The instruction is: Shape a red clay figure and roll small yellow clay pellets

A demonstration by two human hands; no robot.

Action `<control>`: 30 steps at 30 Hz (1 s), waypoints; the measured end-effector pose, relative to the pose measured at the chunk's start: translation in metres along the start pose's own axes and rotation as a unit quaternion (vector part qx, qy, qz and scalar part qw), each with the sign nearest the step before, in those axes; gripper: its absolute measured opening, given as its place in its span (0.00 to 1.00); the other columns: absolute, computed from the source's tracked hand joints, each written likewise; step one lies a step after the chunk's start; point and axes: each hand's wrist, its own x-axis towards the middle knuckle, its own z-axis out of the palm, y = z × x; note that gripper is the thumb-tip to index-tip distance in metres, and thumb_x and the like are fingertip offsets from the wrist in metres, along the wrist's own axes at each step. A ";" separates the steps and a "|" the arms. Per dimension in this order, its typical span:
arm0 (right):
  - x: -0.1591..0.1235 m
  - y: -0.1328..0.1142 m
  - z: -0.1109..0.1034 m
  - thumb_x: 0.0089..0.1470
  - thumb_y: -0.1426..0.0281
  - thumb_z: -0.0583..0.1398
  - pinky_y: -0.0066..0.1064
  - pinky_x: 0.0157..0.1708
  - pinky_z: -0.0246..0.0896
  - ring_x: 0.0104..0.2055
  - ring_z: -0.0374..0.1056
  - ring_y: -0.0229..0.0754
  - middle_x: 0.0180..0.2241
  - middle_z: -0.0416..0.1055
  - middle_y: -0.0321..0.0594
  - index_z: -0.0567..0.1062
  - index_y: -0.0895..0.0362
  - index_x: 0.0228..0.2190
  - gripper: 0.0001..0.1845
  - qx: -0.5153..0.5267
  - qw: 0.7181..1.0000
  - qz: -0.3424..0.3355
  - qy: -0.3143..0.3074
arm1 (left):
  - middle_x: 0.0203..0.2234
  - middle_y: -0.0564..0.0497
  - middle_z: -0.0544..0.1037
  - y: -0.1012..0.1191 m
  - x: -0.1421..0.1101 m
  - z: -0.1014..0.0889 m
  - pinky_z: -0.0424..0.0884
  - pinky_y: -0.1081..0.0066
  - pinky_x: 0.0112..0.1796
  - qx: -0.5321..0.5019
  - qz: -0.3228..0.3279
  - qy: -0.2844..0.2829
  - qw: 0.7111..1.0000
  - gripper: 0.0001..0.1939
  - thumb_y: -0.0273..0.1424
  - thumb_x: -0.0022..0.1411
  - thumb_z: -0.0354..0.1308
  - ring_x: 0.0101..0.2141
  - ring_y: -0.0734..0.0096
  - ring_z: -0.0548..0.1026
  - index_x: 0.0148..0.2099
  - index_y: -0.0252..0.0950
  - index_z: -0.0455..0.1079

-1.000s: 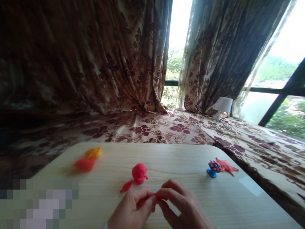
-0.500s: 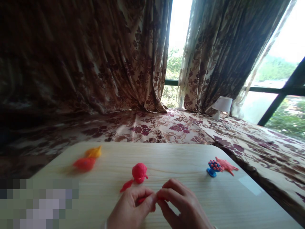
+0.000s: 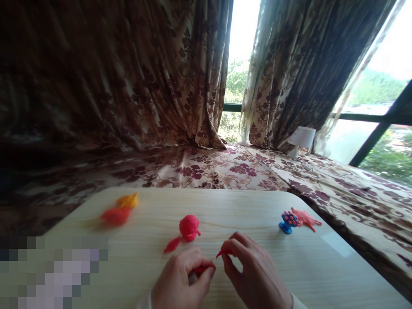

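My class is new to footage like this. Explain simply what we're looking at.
No machine here: the camera is worn on a person's head, looking forward and down. Their bare left hand pinches a red piece; their bare right hand, slightly apart, pinches a red sliver. On the pale table, a round red figure sits beyond them, beside a flat red shape. At left are a yellow shape and an orange shape; at right, a pink-dotted blue figure and a pink shape.
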 end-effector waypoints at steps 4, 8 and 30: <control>-0.002 0.004 0.004 0.55 0.75 0.55 0.28 0.32 0.58 0.33 0.66 0.39 0.30 0.69 0.36 0.73 0.53 0.28 0.09 -0.019 0.999 0.004 -0.045 | 0.25 0.49 0.73 -0.007 -0.008 0.005 0.68 0.68 0.32 0.157 0.104 0.038 0.981 0.12 0.28 0.58 0.51 0.30 0.66 0.72 0.27 0.40 0.74; -0.005 0.003 0.009 0.55 0.77 0.54 0.27 0.34 0.59 0.34 0.67 0.39 0.31 0.69 0.37 0.74 0.53 0.29 0.10 0.001 0.997 -0.012 -0.079 | 0.26 0.48 0.74 -0.014 -0.011 0.011 0.68 0.66 0.32 0.214 0.146 0.048 0.965 0.09 0.26 0.57 0.51 0.31 0.62 0.71 0.32 0.40 0.72; -0.003 -0.003 0.009 0.57 0.75 0.53 0.28 0.34 0.60 0.33 0.67 0.38 0.31 0.69 0.36 0.71 0.54 0.31 0.08 0.093 0.994 -0.032 -0.038 | 0.30 0.52 0.75 -0.017 0.001 -0.056 0.69 0.74 0.36 0.041 0.072 0.290 0.953 0.05 0.28 0.59 0.53 0.34 0.71 0.73 0.36 0.38 0.70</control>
